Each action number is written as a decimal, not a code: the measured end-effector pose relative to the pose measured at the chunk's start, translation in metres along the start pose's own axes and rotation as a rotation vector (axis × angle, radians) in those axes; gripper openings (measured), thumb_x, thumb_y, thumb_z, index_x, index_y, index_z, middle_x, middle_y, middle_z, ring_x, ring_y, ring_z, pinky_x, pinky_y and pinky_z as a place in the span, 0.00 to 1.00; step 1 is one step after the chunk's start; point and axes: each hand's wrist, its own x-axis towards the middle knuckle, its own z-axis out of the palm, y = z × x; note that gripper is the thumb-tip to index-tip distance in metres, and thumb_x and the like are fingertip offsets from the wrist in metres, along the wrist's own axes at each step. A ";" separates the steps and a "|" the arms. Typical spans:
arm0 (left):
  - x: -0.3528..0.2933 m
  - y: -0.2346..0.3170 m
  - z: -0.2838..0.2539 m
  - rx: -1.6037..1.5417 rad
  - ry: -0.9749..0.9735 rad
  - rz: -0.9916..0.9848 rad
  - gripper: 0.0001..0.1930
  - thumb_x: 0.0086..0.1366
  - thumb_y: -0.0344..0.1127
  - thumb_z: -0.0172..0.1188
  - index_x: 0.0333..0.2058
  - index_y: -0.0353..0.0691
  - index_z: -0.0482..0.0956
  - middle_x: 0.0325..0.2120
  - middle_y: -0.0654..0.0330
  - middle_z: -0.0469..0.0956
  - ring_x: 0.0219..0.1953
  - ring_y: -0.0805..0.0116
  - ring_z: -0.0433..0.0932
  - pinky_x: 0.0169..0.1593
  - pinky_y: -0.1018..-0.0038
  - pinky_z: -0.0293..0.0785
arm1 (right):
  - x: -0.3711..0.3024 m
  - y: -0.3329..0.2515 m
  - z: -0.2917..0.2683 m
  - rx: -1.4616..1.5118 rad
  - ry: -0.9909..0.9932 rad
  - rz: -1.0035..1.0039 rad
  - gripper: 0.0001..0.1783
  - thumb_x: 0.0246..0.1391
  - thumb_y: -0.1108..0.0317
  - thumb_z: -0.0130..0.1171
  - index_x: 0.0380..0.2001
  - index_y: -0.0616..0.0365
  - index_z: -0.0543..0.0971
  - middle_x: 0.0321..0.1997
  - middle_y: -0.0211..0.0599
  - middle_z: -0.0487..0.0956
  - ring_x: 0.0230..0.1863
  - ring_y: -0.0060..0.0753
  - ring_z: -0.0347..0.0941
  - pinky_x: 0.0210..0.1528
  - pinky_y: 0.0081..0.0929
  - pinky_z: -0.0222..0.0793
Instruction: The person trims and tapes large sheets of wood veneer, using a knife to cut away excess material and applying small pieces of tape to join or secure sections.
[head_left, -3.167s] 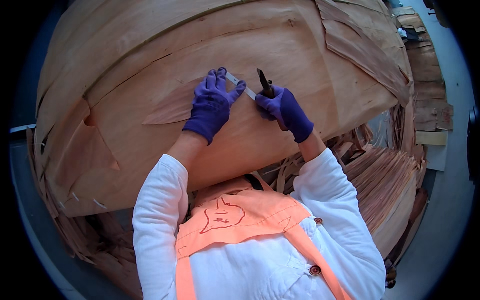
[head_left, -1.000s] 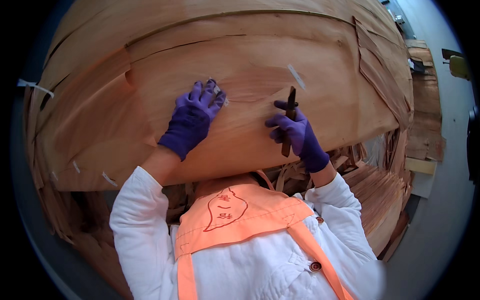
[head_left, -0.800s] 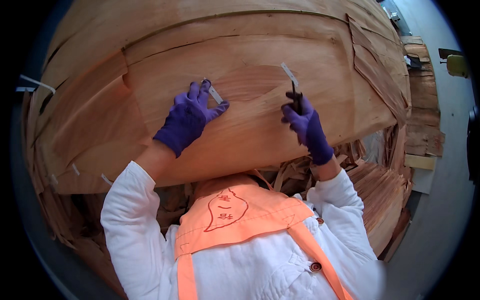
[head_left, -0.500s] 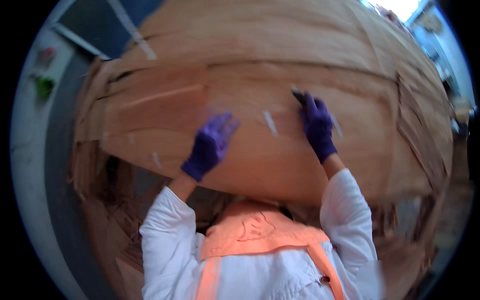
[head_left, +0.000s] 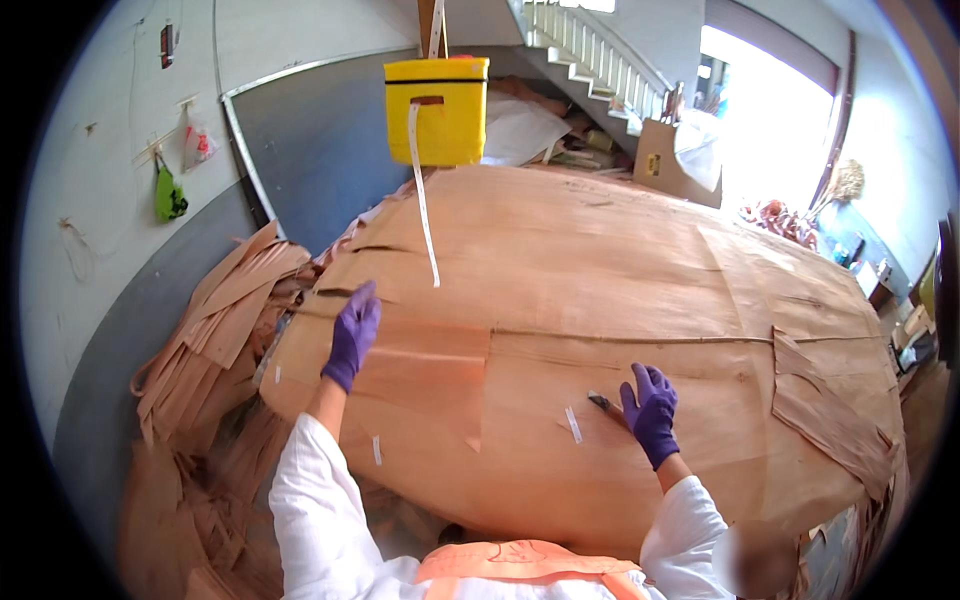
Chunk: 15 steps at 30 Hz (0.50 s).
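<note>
A wide stack of thin tan wood veneer sheets (head_left: 610,250) spreads out before me. My left hand (head_left: 352,338), in a purple glove, hovers over the left side of the stack with its fingers stretched forward and nothing visible in them. Just beyond its wrist lies a redder veneer patch (head_left: 425,375). Over the right half, my right hand (head_left: 653,412), also gloved, keeps a small dark-tipped knife-like tool (head_left: 604,402) in its grip, index finger raised. A short white tape strip (head_left: 573,425) is on the veneer beside the tool; another tape strip (head_left: 377,450) is near the front-left edge.
Above the far side hangs a yellow box (head_left: 437,130) with a long white tape (head_left: 424,215) trailing from its slot. Veneer scraps (head_left: 215,335) heap up at left; a loose veneer strip (head_left: 830,415) lies at right. Stairs (head_left: 600,65) and a cardboard box (head_left: 665,165) stand behind.
The view has tilted up, bringing the yellow box and the room behind into sight. My left hand has moved left, away from the middle; my right hand still has the tool.
</note>
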 end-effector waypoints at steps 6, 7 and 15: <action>0.160 -0.015 0.028 -0.309 -0.103 -0.003 0.35 0.60 0.31 0.60 0.62 0.36 0.52 0.57 0.55 0.64 0.51 0.74 0.70 0.57 0.74 0.62 | 0.059 -0.066 -0.071 0.078 0.177 -0.083 0.17 0.47 0.68 0.60 0.42 0.59 0.76 0.41 0.47 0.77 0.44 0.50 0.72 0.46 0.40 0.68; 0.175 -0.010 0.037 -0.343 -0.115 -0.008 0.36 0.59 0.31 0.60 0.63 0.37 0.51 0.57 0.55 0.64 0.52 0.73 0.69 0.57 0.73 0.61 | 0.072 -0.077 -0.085 0.066 0.202 -0.118 0.17 0.47 0.68 0.60 0.42 0.59 0.76 0.41 0.47 0.77 0.44 0.50 0.72 0.46 0.40 0.68; 0.206 0.026 0.096 -1.132 -0.541 -0.203 0.19 0.59 0.31 0.61 0.49 0.47 0.69 0.40 0.65 0.76 0.44 0.70 0.76 0.47 0.70 0.74 | 0.189 -0.161 -0.188 -0.046 0.341 -0.303 0.16 0.49 0.70 0.60 0.42 0.63 0.76 0.39 0.48 0.77 0.39 0.45 0.75 0.41 0.33 0.70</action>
